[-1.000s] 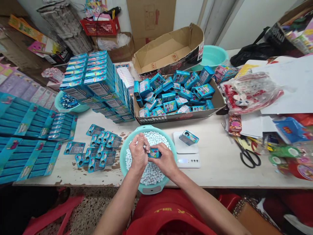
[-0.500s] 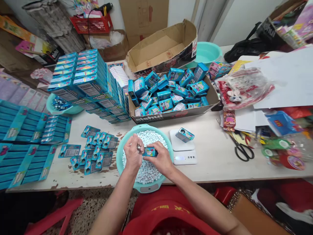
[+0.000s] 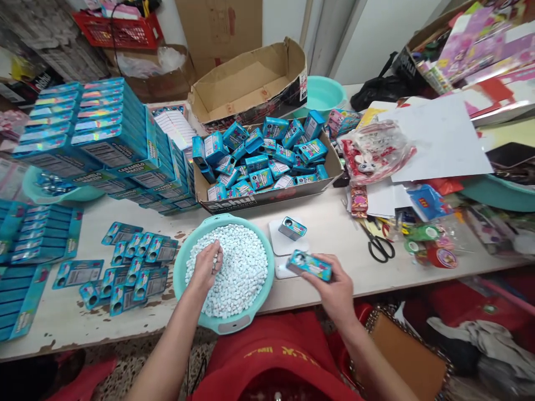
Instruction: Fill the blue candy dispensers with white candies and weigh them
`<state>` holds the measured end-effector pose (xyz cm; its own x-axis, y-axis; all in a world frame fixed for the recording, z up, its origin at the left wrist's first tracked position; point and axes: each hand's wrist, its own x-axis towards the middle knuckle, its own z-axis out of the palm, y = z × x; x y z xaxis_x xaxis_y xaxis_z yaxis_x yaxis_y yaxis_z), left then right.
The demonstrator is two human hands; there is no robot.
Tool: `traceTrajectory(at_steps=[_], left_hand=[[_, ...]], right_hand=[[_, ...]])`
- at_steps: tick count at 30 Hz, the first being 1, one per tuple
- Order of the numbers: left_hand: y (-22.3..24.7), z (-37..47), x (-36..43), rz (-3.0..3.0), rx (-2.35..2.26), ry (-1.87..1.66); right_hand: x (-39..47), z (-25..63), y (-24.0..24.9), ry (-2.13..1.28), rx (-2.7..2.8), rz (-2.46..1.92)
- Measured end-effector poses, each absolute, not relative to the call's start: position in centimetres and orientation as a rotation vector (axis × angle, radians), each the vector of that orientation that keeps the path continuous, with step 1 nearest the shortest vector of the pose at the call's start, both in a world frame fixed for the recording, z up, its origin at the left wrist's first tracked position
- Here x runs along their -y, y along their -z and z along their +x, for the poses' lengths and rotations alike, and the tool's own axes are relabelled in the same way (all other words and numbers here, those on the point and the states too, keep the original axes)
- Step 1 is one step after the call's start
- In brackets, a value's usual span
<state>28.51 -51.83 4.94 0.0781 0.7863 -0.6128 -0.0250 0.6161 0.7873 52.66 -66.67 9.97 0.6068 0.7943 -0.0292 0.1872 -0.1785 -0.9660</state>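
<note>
A light-blue basin (image 3: 182,289) filled with small pale candies (image 3: 240,267) stands before me at the table's front edge. Over its left half is my left hand (image 3: 205,267), fingers curled closed around a few of the candies. My right hand (image 3: 337,289) grips a blue candy tin (image 3: 313,266) between thumb and fingers, tilted, to the right of the basin. The held tin is above the front of a white scale (image 3: 273,231), partly covering it. Another blue tin (image 3: 292,228) with a round opening rests on the scale's plate.
Several blue tins (image 3: 134,267) lie left of the basin. Behind it, a cardboard box (image 3: 267,201) holds many more. Stacked blue display boxes (image 3: 112,133) rise at the back left. Black-handled scissors (image 3: 380,248) and plastic-wrapped items (image 3: 378,156) lie to the right.
My hands have moved apart. The right one carried the tin from over the basin rightward to the scale, while the left stayed over the candies. The view has shifted to the right.
</note>
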Motion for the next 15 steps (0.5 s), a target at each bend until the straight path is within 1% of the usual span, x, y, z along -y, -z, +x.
traceTrajectory(at_steps=[2, 4, 6, 8, 10, 12, 15], left_hand=[[-4.3, 29.0, 52.1, 0.834, -1.434, -0.722], [-4.1, 29.5, 52.2, 1.114, -1.564, -0.695], [-4.1, 29.7, 51.8, 1.482, -1.633, -0.615], [-4.2, 29.7, 51.3, 1.708, -1.655, -0.575], [-4.1, 29.5, 50.6, 1.595, -1.694, -0.661], [-4.1, 29.5, 49.9, 1.239, -1.674, -0.738], [-4.5, 30.6, 49.0, 0.922, -1.51, -0.665]], right_hand=[[67.6, 55.5, -8.2, -0.519, 0.666, -1.809], [68.1, 57.7, -6.2, -0.432, 0.516, -1.876], [68.3, 59.2, -4.5, -0.397, 0.412, -1.908], [68.3, 59.9, -3.5, -0.392, 0.34, -1.903], [68.3, 60.0, -3.3, -0.397, 0.286, -1.875], [68.3, 59.9, -3.6, -0.412, 0.259, -1.853], [68.4, 59.7, -4.1, -0.44, 0.262, -1.855]])
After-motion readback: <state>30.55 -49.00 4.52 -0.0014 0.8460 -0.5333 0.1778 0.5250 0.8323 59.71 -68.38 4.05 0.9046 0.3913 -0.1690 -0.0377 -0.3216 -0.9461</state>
